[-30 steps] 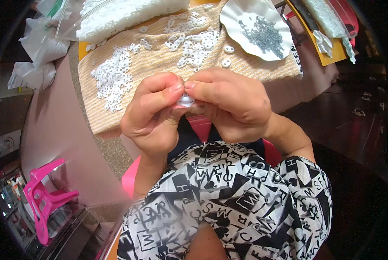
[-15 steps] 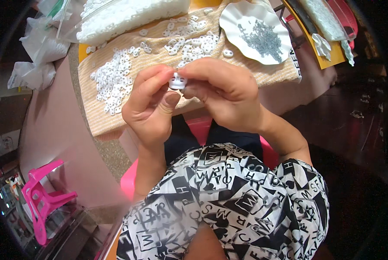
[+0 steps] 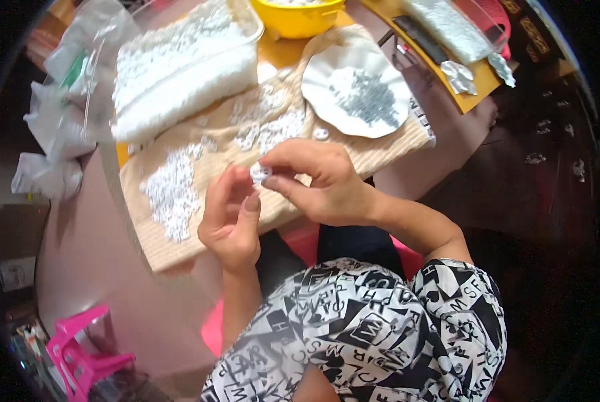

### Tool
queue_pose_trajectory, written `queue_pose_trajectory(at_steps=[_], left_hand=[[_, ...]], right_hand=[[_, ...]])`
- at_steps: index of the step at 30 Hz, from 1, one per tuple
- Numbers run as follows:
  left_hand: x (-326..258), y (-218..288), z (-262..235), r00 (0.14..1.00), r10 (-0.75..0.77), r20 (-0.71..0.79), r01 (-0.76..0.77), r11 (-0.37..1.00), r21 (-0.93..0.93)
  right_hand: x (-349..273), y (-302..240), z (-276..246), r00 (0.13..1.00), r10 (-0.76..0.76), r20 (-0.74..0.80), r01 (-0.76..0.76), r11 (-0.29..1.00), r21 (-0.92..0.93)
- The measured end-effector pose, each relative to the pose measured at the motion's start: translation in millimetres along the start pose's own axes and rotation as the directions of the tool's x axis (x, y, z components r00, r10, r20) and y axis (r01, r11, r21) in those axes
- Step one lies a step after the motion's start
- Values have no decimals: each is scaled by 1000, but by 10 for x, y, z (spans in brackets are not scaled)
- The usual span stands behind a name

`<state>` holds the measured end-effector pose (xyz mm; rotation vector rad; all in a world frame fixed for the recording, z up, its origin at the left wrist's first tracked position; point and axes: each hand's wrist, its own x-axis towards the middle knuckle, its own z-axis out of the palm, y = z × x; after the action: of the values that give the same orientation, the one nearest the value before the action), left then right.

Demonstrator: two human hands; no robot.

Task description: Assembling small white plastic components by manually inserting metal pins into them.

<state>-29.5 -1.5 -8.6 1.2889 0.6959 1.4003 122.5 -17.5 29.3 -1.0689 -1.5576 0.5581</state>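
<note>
A small white plastic piece with holes (image 3: 259, 173) is pinched between the thumb and forefinger of my right hand (image 3: 330, 181). Just beside it, my left hand (image 3: 233, 224) has its thumb apart from its fingers, whose tips are near or touching the piece. Both hands are above the front edge of a tan striped towel (image 3: 154, 249). Left of them lies a pile of similar white pieces (image 3: 172, 197), and beyond them a looser group (image 3: 276, 130). A single white piece (image 3: 320, 134) rests near the white wavy-rimmed plate (image 3: 315, 70), which holds many small grey bits (image 3: 370, 100).
A clear tub (image 3: 186, 100) full of white pieces stands at the back left, a yellow bowl (image 3: 293, 25) behind the towel. Plastic bags (image 3: 52, 174) hang at far left. At right, a yellow board (image 3: 475, 97) carries a clear bag (image 3: 447, 30). A pink stool (image 3: 79, 348) is lower left.
The view has shifted, so the table sits lower and the yellow bowl shows. My left thumb and fingers have come off the white piece and spread; my right hand keeps its pinch.
</note>
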Motion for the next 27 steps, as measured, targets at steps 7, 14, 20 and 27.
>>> queue_pose_trajectory(at_steps=[7,14,20,27], left_hand=[[81,-75,-256,993,-104,-53,115,940,321],[211,-202,-348,1000,3,-3,0,802,598],[390,-291,-190,971,64,230,-217,631,744],[744,-481,143,922,44,384,-357,478,803]], right_hand=[[1327,638,-866,887,-310,-342,143,889,-435],[1757,1172,-1295,993,-30,-114,-87,462,-883],[593,816,-1197,948,258,186,-15,620,-785],[198,1013,-1149,925,319,207,0,545,-839]])
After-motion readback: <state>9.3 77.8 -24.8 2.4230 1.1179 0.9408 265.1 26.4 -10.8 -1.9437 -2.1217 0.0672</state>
